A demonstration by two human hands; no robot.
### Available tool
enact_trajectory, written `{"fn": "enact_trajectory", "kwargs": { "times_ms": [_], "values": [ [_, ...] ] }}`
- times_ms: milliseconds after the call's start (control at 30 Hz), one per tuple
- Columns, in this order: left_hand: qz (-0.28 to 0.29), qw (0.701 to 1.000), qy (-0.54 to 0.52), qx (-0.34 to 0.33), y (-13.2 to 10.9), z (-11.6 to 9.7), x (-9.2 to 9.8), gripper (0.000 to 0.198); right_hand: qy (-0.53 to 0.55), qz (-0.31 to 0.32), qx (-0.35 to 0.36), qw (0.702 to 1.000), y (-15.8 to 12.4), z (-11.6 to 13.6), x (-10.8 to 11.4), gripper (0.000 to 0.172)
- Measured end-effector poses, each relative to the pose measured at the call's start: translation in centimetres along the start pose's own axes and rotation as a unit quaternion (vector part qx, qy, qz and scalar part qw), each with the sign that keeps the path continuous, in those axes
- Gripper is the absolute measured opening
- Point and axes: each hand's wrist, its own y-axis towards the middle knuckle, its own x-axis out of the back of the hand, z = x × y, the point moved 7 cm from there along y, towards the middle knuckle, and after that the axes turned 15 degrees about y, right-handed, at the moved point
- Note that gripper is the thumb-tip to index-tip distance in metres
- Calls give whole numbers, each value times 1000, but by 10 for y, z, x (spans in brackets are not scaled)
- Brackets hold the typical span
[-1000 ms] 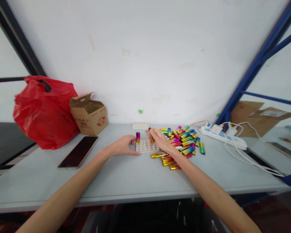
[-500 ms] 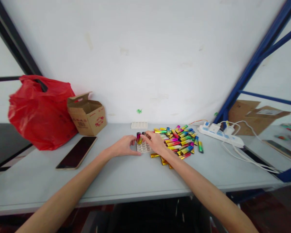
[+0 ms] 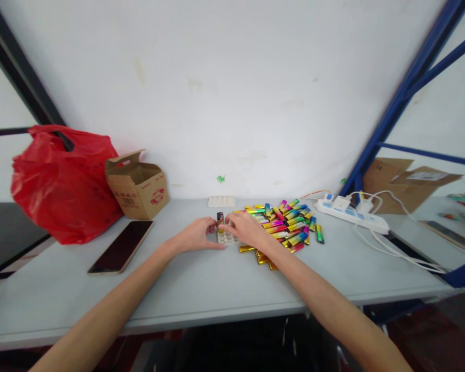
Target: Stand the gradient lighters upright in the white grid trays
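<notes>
Grey tabletop [image 3: 201, 294] bears a pale tray [image 3: 228, 239], an upright tube [image 3: 220, 217] at its far-left corner. Left hand [image 3: 197, 235] spreads alongside; right hand [image 3: 246, 228] is there, grip unclear. Probably light, stiff, slippery: pinch its sides.

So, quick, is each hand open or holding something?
Left hand: open, at the white holed tray.
Right hand: at an upright lighter; whether it grips it can't be told.
</notes>
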Motion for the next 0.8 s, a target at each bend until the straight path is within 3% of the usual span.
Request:
{"fn": "enact_trajectory", "kwargs": {
  "times_ms": [133,300,400,567,700,800],
  "values": [
    [7,1000,17,0,0,3,2,59,-63,-59,-49,995,-10,-28,46,36],
    [6,1000,28,2,1,9,3,58,-183,-84,-197,960,-28,-90,90,28],
    [9,1000,28,2,1,10,2,58,-210,-61,-256,942,-33,-111,91,34],
    [7,999,33,1,1,8,4,56,-224,-57,-287,930,-32,-121,81,39],
    [3,1000,27,2,0,6,4,56,-174,-91,-255,947,-29,-124,84,44],
    [2,1000,23,0,0,6,4,54,-60,-150,-199,967,-25,-118,92,29]
  ]
}}
